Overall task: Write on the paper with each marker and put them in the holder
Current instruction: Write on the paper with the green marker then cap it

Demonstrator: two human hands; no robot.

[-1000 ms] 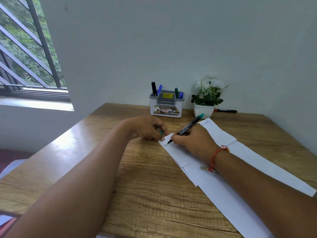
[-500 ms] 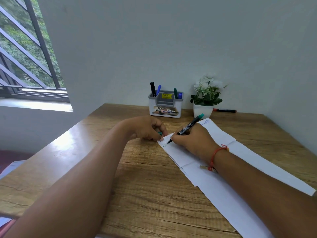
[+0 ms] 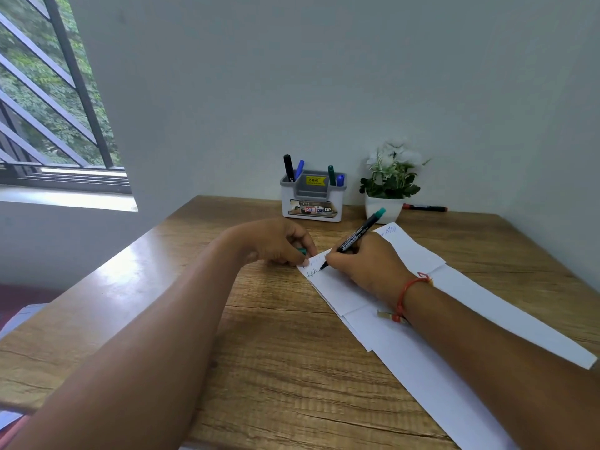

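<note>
While your right grip (image 3: 367, 264) clenches green marker (image 3: 354, 241), scribble (image 3: 313, 272) on paper (image 3: 422, 345) has grown; left grip (image 3: 276, 245) pinches cap (image 3: 302, 251). Likely nearly done: recap, then holder (image 3: 311, 206) at 12 o'clock.

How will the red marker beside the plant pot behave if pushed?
The red marker looks round-barrelled and lies flat on the wooden table, so it would probably roll if pushed side-on. Slim, it is likely light and stiff. The plant pot at its end might block lengthwise sliding.
</note>
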